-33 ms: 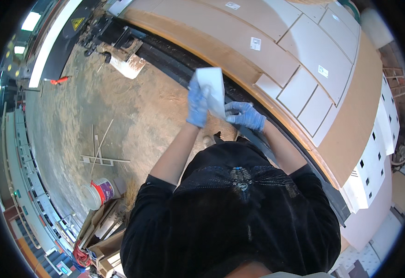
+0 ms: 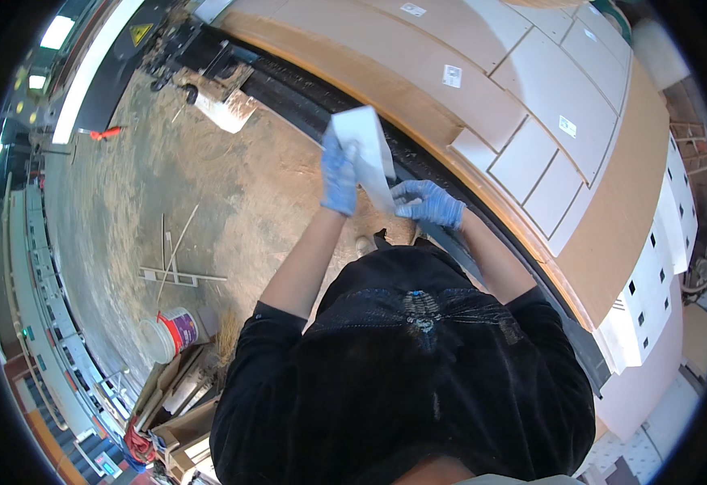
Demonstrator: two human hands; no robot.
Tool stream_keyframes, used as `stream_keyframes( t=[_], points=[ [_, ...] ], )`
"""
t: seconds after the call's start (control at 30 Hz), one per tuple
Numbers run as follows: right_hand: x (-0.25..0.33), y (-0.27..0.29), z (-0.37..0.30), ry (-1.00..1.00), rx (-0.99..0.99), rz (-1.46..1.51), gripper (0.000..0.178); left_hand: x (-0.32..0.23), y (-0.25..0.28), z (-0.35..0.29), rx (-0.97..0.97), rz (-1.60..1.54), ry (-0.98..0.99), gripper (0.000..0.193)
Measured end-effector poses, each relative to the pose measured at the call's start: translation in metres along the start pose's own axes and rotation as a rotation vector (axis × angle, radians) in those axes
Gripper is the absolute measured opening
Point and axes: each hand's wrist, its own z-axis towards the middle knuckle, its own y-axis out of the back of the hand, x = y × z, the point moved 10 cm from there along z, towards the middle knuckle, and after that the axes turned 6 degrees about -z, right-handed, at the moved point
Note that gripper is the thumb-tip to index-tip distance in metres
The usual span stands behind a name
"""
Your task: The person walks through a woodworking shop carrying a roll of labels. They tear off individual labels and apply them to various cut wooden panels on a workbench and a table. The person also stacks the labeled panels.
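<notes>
Just above the frame's centre, the left hand [image 2: 339, 178] grips a white board [image 2: 366, 144] by its left edge while the right hand [image 2: 429, 203] curls its fingers at the lower end, whether pinching I cannot tell, so slack holding could drop it floorward.

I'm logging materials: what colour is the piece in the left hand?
The piece is white, showing best in the head view.
</notes>
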Motion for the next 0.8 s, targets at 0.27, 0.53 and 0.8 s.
stream_keyframes(
  t=[0.27, 0.53, 0.8],
  points=[
    [-0.015, -0.116, 0.019, 0.03, 0.193, -0.022, 0.041, -0.03, 0.146, 0.01, -0.311, -0.374, 0.077, 0.041],
    [-0.027, -0.148, 0.019, -0.101, 0.08, -0.006, 0.035, -0.087, 0.262, 0.013, -0.509, -0.36, -0.066, 0.034],
    [-0.007, -0.166, 0.028, -0.015, 0.006, -0.044, 0.029, -0.114, 0.301, 0.001, -0.424, -0.524, -0.117, 0.034]
  ],
)
